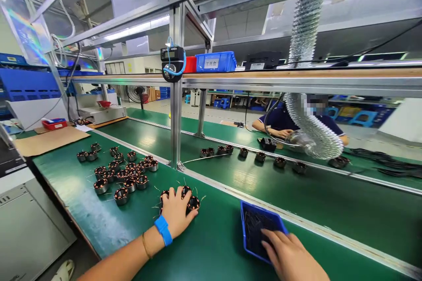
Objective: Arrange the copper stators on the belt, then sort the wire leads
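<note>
- L hand (175,213), lower ctr, spread over wire-wound rings (193,203), prob. steadying them; more rings (121,196) mid-left on table (211,246).
- R hand (292,252), lower right, fingers curled into blue bin (243,231) w/ black pcs (255,226), likely kept near for reach; pinch unclear.

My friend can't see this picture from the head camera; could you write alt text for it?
The left hand rests over copper-wound rings on a green bench, while the right hand reaches into a blue tray of dark slender pieces.
</note>
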A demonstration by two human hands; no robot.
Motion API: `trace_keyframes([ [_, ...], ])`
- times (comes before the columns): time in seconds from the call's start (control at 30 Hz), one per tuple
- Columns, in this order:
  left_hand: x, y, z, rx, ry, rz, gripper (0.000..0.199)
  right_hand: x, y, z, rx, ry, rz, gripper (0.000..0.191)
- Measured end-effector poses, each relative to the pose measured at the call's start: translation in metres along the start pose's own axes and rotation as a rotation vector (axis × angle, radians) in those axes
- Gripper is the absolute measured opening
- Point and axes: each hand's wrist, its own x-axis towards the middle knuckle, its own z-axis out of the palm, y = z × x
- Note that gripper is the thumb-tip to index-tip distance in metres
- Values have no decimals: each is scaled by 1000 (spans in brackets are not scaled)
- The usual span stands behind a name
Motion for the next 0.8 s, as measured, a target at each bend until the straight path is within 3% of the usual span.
trace_keyframes([
  [0.13,-32,20,4,-126,-19,153,59,17,0,9,-71,-175,56,15],
  [0.27,-62,24,11,-180,30,362,58,14,-5,10,-40,-160,147,21],
  [0.37,-77,25,18,-139,171,534,49,8,-4,7,7,-116,229,27],
  [0.47,-84,34,33,-149,332,708,27,5,-3,8,77,-69,298,40],
  [0.57,-90,46,46,-209,496,807,27,5,-6,7,162,-22,353,52],
  [0.6,-92,49,44,-230,492,807,26,5,-8,6,194,-8,369,53],
  [0.67,-95,51,29,-268,340,787,20,5,-10,2,267,15,397,53],
  [0.73,-95,48,2,-270,131,782,23,5,-12,-3,346,33,434,51],
  [0.8,-89,44,-24,-228,29,832,30,5,-12,-7,426,52,497,50],
])
